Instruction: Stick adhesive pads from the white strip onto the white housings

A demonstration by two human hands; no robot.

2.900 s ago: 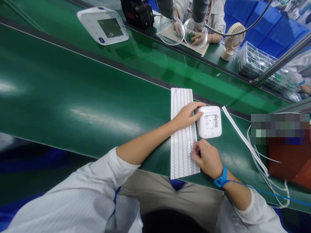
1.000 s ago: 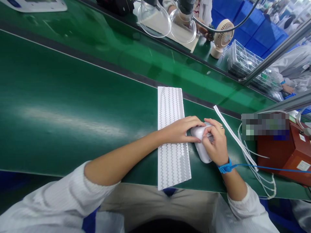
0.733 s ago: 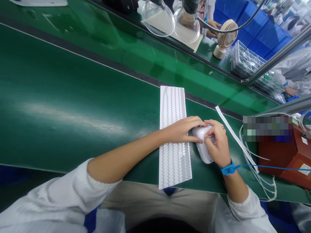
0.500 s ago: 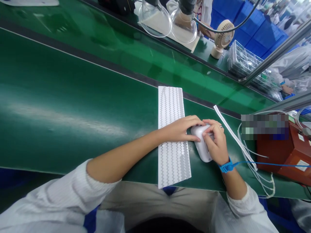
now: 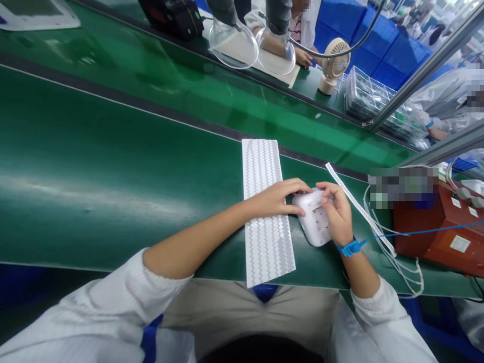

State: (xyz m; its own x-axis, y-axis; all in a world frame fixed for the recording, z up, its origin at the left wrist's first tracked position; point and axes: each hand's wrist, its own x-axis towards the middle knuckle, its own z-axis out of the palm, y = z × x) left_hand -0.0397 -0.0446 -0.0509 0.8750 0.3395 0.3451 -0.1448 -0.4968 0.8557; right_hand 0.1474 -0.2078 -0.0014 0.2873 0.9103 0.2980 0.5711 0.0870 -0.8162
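Moved since half a second ago, over the green bench and just right of the patterned sheet: turned the white case further face-on, baring more of its open slot; judged partway through handling, uncovered and not yet let go. Gripping its far left corner with the left hand, curling over its right edge with the right hand, too hidden to tell whether grasping. Can count one bench, one red box, one sheet, two near hands, one case, one thin strip, one slot.

Green bench, patterned sheet, strip, white device apparently resting
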